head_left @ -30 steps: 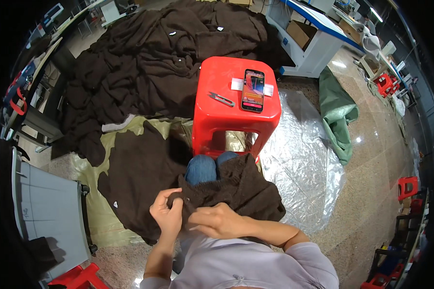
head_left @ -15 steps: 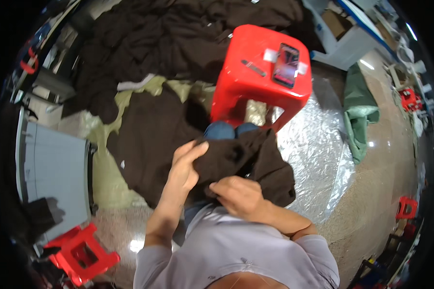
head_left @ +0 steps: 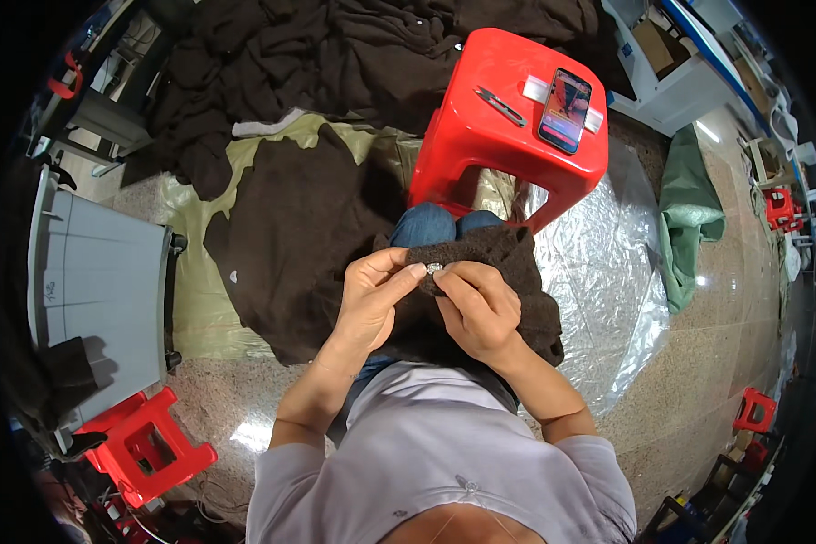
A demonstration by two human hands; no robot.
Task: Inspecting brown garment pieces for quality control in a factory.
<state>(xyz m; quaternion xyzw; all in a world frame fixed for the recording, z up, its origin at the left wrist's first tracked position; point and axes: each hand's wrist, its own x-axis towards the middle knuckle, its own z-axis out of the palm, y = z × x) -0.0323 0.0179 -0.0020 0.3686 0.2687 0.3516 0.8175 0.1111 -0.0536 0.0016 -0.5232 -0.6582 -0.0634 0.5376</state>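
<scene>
A dark brown knit garment point(head_left: 490, 263) lies across my lap over blue jeans point(head_left: 423, 227). My left hand point(head_left: 372, 292) pinches its edge between thumb and fingers. From the other side, my right hand point(head_left: 480, 306) grips the same cloth, its fingertips close to the left thumb. Between the two thumbs shows a small shiny, whitish piece point(head_left: 434, 268) against the brown cloth; it is too small to name. More brown cloth point(head_left: 290, 236) spreads on the floor to the left of my knees.
Before my knees stands a red plastic stool point(head_left: 508, 59) bearing a phone point(head_left: 567, 111) and thread snips point(head_left: 500, 106). Brown cloth point(head_left: 335, 54) is heaped beyond it. A grey bin point(head_left: 100, 281) and another red stool point(head_left: 159, 449) stand left; green sheeting point(head_left: 687, 218) lies right.
My hands have come together at the garment's edge, and the shiny piece now shows between them. The right hand has moved up and away from my body. The view has shifted slightly.
</scene>
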